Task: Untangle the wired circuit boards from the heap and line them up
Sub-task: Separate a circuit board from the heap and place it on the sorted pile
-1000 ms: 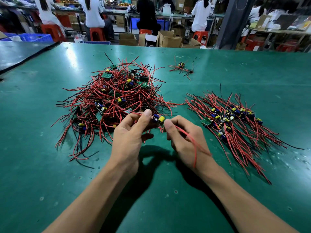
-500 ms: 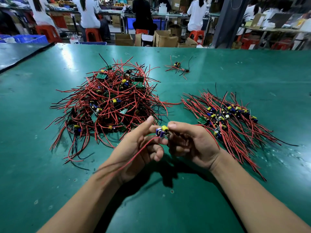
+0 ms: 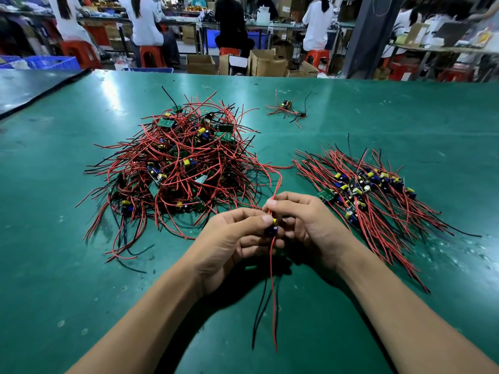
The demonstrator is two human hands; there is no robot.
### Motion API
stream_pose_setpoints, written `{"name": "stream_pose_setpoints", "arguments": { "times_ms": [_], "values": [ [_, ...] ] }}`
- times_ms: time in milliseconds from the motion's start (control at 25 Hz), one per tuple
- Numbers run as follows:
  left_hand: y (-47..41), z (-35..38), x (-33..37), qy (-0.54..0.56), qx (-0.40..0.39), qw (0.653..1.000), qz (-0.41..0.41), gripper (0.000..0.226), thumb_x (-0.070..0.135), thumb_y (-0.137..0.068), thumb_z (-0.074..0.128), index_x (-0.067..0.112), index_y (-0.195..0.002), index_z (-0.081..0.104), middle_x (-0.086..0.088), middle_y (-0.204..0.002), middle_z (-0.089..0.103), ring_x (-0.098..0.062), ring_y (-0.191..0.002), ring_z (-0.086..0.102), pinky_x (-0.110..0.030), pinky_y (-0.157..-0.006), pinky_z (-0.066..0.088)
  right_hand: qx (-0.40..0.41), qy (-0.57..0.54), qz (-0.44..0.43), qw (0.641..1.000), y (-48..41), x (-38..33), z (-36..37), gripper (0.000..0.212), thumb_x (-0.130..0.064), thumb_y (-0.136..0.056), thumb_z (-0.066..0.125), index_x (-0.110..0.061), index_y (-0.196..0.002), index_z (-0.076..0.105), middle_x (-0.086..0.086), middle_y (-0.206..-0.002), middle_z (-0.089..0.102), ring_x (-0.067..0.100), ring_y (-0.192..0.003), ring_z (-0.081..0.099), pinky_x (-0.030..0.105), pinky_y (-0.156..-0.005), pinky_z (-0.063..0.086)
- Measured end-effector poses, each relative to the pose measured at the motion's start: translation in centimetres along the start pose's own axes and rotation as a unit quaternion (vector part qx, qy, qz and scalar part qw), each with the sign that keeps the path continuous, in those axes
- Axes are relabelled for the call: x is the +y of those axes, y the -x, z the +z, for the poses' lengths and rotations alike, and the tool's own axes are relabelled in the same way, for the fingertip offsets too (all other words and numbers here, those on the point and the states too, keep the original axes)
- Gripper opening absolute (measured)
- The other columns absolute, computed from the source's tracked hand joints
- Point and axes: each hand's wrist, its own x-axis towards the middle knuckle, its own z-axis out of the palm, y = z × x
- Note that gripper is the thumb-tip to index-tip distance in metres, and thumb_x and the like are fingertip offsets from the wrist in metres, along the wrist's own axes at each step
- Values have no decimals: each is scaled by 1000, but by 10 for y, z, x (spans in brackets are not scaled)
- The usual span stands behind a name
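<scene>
Above the near part of the green desk (image 3: 81, 265), both hands meet around one small board (image 3: 272, 228) with a yellow and a blue part on it. The left hand (image 3: 229, 241) pinches this board between thumb and curled fingers. The right hand (image 3: 310, 222) pinches a red wire (image 3: 279, 182) just above the board, and this wire rises toward the heap. Under the hands, a red wire and black wires (image 3: 273, 306) hang down toward the near edge. The heap (image 3: 183, 163) of tangled boards and red and black wires lies on the desk beyond the left hand. On the right side, near the right hand, the row (image 3: 372, 195) of sorted boards lies with its wires roughly parallel. Two stray boards (image 3: 287, 107) lie farther away, well apart from both. Behind the desk, people sit on red stools near cardboard boxes (image 3: 201, 64).
</scene>
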Motion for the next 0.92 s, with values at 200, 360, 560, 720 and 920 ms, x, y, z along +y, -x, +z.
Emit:
{"name": "stream_pose_setpoints", "arguments": {
  "times_ms": [200, 360, 560, 720, 920],
  "values": [
    [-2, -3, 0, -54, 20, 998, -2, 14, 3, -86, 61, 7, -82, 74, -21, -77, 69, -27, -60, 69, -31, -57, 59, 4, 46, -24, 999, -1, 4, -4, 20, -27, -78, 76, -14, -92, 76, 18, -89, 57, 26, -74, 36, 30, -63, 35],
    [-2, 0, 0, -68, 23, 997, 9, 17, 8, -89, 63, 10, -75, 71, -18, -75, 68, -25, -58, 68, -30, -52, 56, -21, 53, -15, 998, 0, 5, -4, 24, -25, -83, 75, -9, -101, 75, 18, -90, 60, 30, -81, 39, 31, -65, 36],
    [-5, 3, -2, -85, 74, 994, 16, 20, 0, -86, 58, 6, -68, 64, -12, -58, 59, -23, -50, 58, -25, -46, 51, -13, 71, 0, 997, -1, 5, -2, 16, -22, -91, 70, -10, -98, 77, 15, -71, 48, 14, -56, 36, 21, -51, 26],
    [-3, 6, -2, -128, 62, 990, 16, 24, 1, -84, 58, 10, -62, 59, -16, -60, 58, -23, -46, 54, -21, -41, 44, 56, 60, -22, 996, -10, 5, -3, 14, -18, -94, 65, -15, -90, 78, -4, -46, 34, 11, -39, 25, 16, -43, 21],
    [-3, 6, -1, -154, 37, 987, 10, 32, 0, -84, 59, 15, -56, 61, -17, -66, 59, -22, -48, 55, -22, -41, 42, 119, -3, -66, 991, -20, 7, -6, 23, -9, -94, 62, -15, -78, 78, -4, -52, 38, 7, -38, 31, 22, -45, 20]
  ]
}}
